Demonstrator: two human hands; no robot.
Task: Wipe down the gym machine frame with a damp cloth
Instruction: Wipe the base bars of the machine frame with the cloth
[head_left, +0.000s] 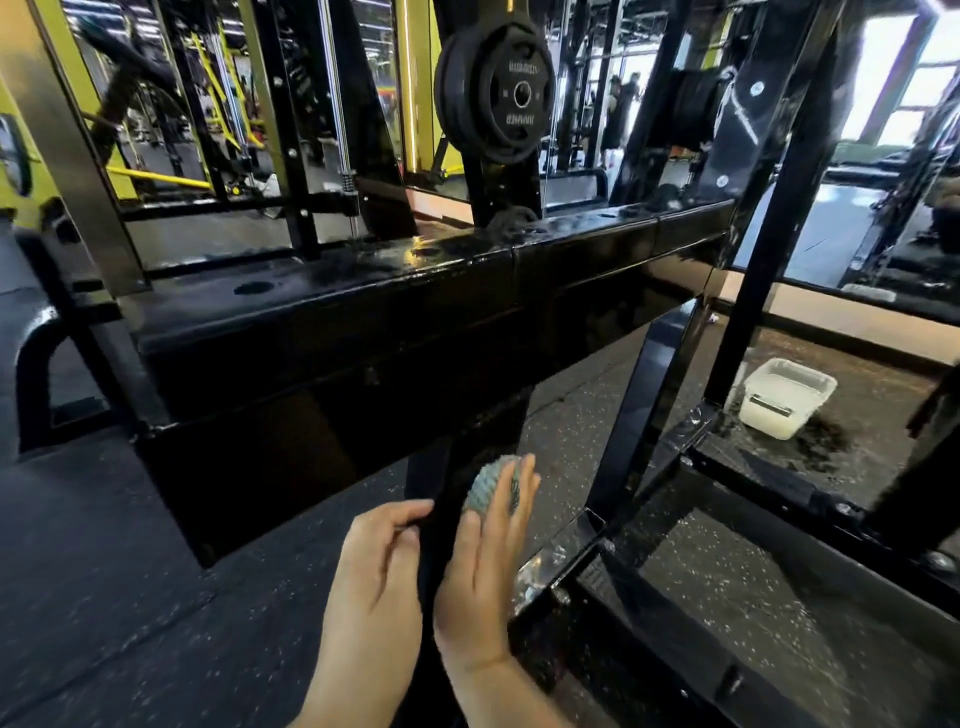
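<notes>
Two bare hands meet at one upright post (439, 499) of the black gym machine frame (769, 234), low down under its broad horizontal beam (363, 322).

Left hand (382, 566): placed on the post's left side, with a narrow grip, the fingers (410, 512) bent round the post's near edge.

Right hand (485, 566): placed on the post's right side, with a wide grip, the fingers straight and close together. They press the damp cloth (488, 486) flat against the post. The cloth is grey-blue and ribbed, bunched into a pad, and shows above and to the left of the fingertips. The thumb lies along its lower edge.

Beam: glossy, with a patchy wet sheen on its top face.

Container: one white, rectangular plastic tub (789, 397) stands on the speckled rubber floor (701, 587), well to the right of the hands and beyond the frame's lower rails. It has no lid and holds a pale, cloudy liquid that fills much of it. A small dark and silver mark shows at its near wall, and from here I cannot tell what it is. A dark wet patch (826, 439) spreads on the floor just beside the tub's right corner.

Above the beam, black weight plates (493, 93) hang on a peg, well apart from both hands.
</notes>
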